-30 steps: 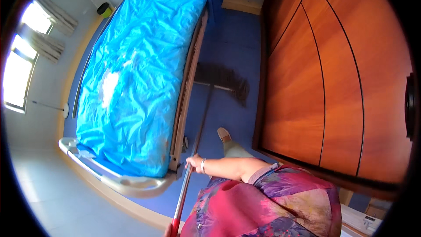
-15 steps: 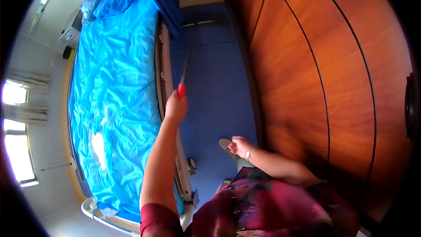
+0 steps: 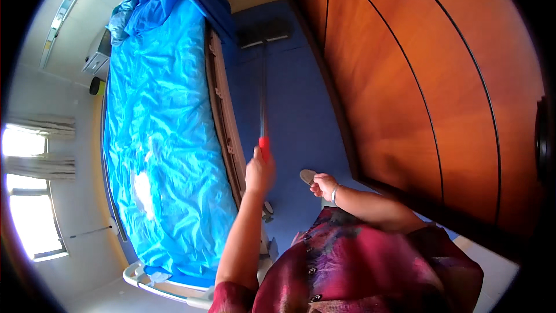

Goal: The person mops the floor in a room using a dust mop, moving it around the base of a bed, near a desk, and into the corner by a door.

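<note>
My left hand (image 3: pixel 259 173) is closed around the red grip of a flat mop (image 3: pixel 263 99). From there its thin metal pole runs away from me along the blue floor. A wide dark mop head (image 3: pixel 264 36) lies flat on the floor at the far end, between the bed and the wooden panels. Close to my body, my right hand (image 3: pixel 325 187) hangs apart from the mop with its fingers curled in and nothing seen in them. Below it one of my shoes (image 3: pixel 307 176) shows on the floor.
Along the left stands a bed with a shiny blue cover (image 3: pixel 168 116) and a side rail (image 3: pixel 227 110). Brown wooden panels (image 3: pixel 405 93) border the floor on the right. A blue curtain (image 3: pixel 200 6) hangs at the far left, and a bed wheel (image 3: pixel 267 211) shows near me.
My left hand has come nearer and a little right with the mop grip. The mop head now shows broad and flat on the floor. The view has shifted slightly.
</note>
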`<state>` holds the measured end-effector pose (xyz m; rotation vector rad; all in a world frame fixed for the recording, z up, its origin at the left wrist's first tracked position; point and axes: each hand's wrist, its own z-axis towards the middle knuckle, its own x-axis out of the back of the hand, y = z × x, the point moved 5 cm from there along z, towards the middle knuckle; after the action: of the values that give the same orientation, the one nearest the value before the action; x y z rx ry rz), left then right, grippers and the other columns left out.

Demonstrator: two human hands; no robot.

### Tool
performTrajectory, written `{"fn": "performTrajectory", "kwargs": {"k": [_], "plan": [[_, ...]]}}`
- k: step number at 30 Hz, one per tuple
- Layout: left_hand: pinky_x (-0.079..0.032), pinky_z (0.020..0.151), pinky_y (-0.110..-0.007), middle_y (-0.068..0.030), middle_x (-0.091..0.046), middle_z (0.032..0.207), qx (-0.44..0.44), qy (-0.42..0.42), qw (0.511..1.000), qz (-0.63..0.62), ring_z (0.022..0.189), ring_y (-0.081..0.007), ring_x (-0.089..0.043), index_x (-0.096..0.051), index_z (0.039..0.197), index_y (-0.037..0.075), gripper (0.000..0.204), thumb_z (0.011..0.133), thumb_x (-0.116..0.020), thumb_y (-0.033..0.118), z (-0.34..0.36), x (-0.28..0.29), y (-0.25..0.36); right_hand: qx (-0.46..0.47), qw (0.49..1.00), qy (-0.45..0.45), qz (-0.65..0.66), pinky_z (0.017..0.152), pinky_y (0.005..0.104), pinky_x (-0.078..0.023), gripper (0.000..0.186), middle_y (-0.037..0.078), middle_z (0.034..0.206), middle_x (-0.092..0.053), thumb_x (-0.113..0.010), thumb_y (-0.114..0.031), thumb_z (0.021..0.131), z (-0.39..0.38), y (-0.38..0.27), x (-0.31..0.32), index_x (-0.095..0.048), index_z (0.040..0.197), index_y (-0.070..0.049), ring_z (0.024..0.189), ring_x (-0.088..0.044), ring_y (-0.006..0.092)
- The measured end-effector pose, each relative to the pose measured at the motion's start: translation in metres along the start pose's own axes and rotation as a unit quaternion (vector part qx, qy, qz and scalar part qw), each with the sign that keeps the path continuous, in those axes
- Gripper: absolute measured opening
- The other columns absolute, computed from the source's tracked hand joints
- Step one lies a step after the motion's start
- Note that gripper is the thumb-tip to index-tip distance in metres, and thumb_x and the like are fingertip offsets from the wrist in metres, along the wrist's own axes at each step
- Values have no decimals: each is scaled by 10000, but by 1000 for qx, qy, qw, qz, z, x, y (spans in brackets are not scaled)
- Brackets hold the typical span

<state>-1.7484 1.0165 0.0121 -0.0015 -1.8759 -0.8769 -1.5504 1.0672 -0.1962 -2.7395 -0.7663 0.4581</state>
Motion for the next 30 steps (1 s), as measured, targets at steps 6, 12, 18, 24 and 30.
{"fn": "performTrajectory", "kwargs": {"k": [6, 12, 18, 24, 30], "plan": [[-375, 545, -459, -248, -498, 655, 68, -110, 992, 1, 622, -402, -476, -293, 1031, 53, 376, 701, -414, 186, -330, 37, -48, 2, 999, -33, -31, 380, 282, -403, 142, 46, 599, -476, -414, -222, 752, -92, 144, -26, -412, 864, -134, 514, -511, 169], [-380, 555, -434, -209, -511, 717, 133, -172, 976, 13, 652, -380, -481, -316, 1080, 67, 452, 663, -468, 150, -638, 97, -96, -38, 998, -42, 17, 395, 290, -410, 301, 45, 563, -475, -386, -406, 742, -193, 315, -17, -426, 839, -124, 495, -508, 171], [-412, 607, -300, -183, -538, 769, 303, -165, 938, 9, 692, -244, -546, -451, 1017, 60, 339, 679, -483, 61, -871, 171, -77, -141, 932, -147, -301, 386, 322, -429, 176, 92, 571, -529, -451, -222, 705, -260, 482, -19, -480, 641, -61, 443, -514, 213], [-413, 612, -278, -165, -548, 775, 410, -47, 909, -56, 695, -197, -550, -504, 939, 25, 274, 671, -509, 84, -949, 180, -52, -289, 856, -181, -388, 506, 343, -427, 117, 57, 617, -523, -476, -194, 693, -307, 553, 23, -476, 676, -78, 551, -517, 206], [-410, 610, -288, -166, -547, 776, 516, -85, 851, -38, 706, -196, -547, -494, 956, 25, 317, 669, -529, 156, -982, 117, -52, -253, 900, -158, -317, 483, 335, -413, 84, 72, 575, -493, -475, -143, 652, -282, 579, 62, -468, 613, -68, 493, -490, 210]]}}
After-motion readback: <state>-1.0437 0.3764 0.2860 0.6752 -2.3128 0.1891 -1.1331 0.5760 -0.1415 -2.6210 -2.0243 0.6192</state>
